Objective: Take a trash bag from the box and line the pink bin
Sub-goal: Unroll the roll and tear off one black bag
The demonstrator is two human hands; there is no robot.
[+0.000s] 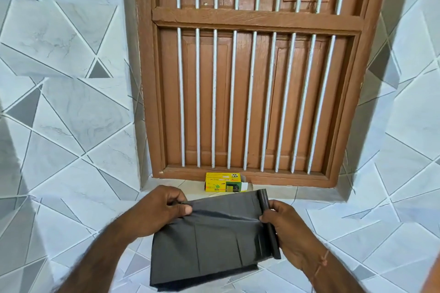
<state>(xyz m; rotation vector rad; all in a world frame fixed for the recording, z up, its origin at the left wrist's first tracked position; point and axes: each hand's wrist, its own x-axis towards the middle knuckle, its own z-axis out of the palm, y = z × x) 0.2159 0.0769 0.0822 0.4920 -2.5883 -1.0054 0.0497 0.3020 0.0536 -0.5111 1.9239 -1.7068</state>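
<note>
Two bare hands hold a black trash bag (214, 240) low in the middle of the frame. The left hand (159, 209), at lower centre-left, pinches the bag's upper left edge between thumb and curled fingers. The right hand (285, 228), at lower centre-right, grips a rolled black strip of the same plastic (269, 221) that runs along the bag's right edge, fingers wrapped around it. Between the hands the sheet is stretched, creased in vertical folds, and its lower part hangs down toward the bottom of the frame. Just above the bag, at centre, a yellow and green trash bag box (223, 182) lies on a white tiled ledge (171, 185), its right end flap open. Behind the box stands a brown wooden window shutter with pale vertical bars (250, 93). Grey-and-white geometric tiles (64, 93) cover the walls on both sides.
</note>
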